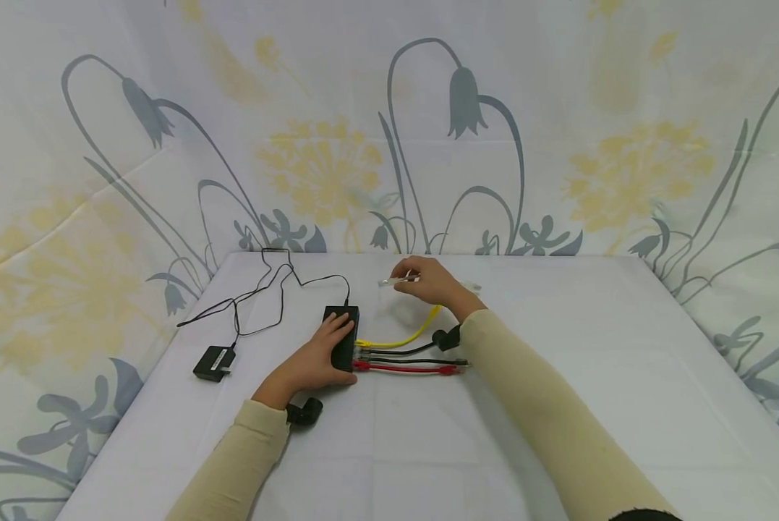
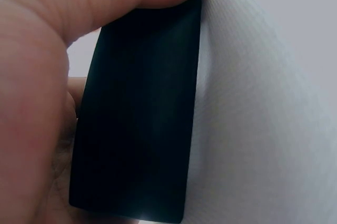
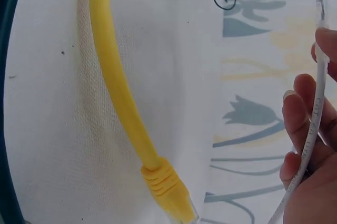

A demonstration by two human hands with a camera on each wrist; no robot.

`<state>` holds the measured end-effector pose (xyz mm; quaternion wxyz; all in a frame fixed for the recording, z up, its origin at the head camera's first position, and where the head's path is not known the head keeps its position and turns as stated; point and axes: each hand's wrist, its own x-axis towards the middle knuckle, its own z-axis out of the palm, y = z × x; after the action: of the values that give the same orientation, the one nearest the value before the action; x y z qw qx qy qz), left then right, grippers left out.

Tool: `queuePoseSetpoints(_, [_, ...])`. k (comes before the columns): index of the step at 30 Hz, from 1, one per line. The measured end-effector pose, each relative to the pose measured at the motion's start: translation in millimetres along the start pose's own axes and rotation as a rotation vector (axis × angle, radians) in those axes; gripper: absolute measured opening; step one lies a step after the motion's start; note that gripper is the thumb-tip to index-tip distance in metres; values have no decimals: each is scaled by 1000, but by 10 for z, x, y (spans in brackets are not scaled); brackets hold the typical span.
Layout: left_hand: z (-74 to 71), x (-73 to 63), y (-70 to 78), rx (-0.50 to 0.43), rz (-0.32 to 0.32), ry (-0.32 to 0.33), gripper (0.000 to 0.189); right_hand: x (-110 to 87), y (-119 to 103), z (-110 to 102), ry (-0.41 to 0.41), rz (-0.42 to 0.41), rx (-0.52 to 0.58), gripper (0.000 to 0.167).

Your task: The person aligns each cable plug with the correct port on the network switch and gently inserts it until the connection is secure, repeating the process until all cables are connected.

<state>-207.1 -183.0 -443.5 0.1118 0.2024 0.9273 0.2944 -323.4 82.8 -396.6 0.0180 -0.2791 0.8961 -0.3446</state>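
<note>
My left hand (image 1: pixel 317 359) grips a black network switch (image 1: pixel 346 356) on the table, fingers across its top and thumb at its near end. The left wrist view shows the dark side of the switch (image 2: pixel 139 113) close up, between thumb and fingers. Above the table behind the cables, my right hand (image 1: pixel 432 281) pinches a white network cable (image 3: pixel 317 108) just behind its clear plug (image 3: pixel 320 10). That plug points left, toward the switch side. A yellow cable (image 1: pixel 398 343), two black cables (image 1: pixel 402 352) and a red cable (image 1: pixel 405 369) run from the switch's right side.
A black power adapter (image 1: pixel 213 363) lies at the left of the table, and its thin cord (image 1: pixel 281 304) loops back to the far end of the switch. The yellow cable's free plug (image 3: pixel 168 187) lies below my right wrist. Patterned cloth (image 1: pixel 324 166) hangs behind the table.
</note>
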Motion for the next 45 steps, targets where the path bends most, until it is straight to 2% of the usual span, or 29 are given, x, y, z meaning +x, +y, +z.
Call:
queuePoseSetpoints(6, [-7, -4, -12, -7, -6, -3, 101, -37, -26, 23, -16, -33, -35, 18])
queuePoseSetpoints(12, [2, -10, -13, -9, -6, -6, 100, -74, -41, 135, -33, -47, -103, 20])
queuePoseSetpoints(18, [14, 3, -15, 12, -31, -4, 101, -100, -75, 216, -46, -60, -97, 19])
queuePoseSetpoints(31, [8, 3, -6, 1, -22, -12, 102, -238, -205, 352, -103, -15, -69, 15])
queuePoseSetpoints(45, [3, 6, -12, 2, 4, -4, 101, -281, -242, 454, -149, 17, -83, 11])
